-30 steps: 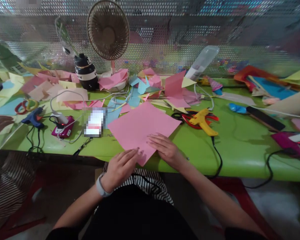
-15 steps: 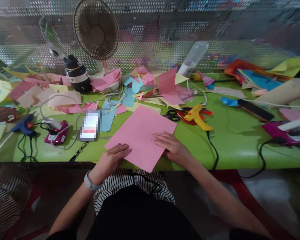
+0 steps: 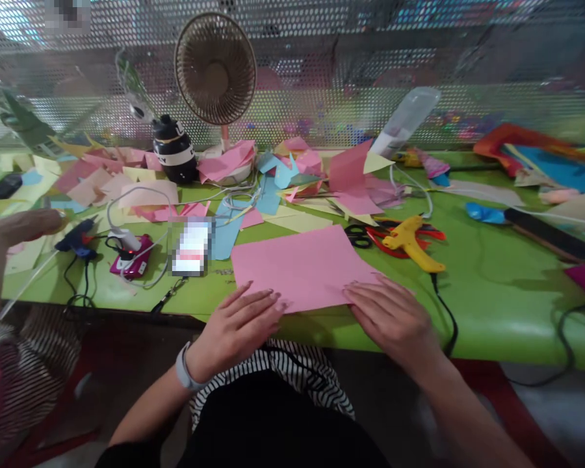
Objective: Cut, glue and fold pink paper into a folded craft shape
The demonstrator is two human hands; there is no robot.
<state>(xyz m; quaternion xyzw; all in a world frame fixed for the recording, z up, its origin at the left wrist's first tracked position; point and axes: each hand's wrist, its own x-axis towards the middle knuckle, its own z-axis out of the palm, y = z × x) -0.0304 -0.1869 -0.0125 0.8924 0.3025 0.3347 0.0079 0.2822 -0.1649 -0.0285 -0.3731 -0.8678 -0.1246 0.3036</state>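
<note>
A sheet of pink paper [image 3: 297, 266] lies on the green table in front of me, one long edge facing my body. Over its near left corner rests my left hand [image 3: 238, 328], fingers stretched out and flat. My right hand [image 3: 392, 315] covers the near right corner, its fingers also extended flat on the sheet. Both corners are hidden under the hands. Just beyond the paper's right side are black-handled scissors [image 3: 358, 236] and a yellow glue gun [image 3: 412, 244] lying on orange-red handled tools.
A phone [image 3: 192, 247] lies left of the paper. Behind are paper scraps [image 3: 351, 172], a fan [image 3: 215, 68], a black bottle [image 3: 174, 149] and a clear bottle [image 3: 407, 120]. At far left, another person's hand [image 3: 29, 224] is above a blue glue gun [image 3: 78, 239]. Cords cross the table.
The pink paper has turned from a diamond position so that an edge faces me. My hands have shifted to its near corners, the right one moving rightward. The camera view has swung left.
</note>
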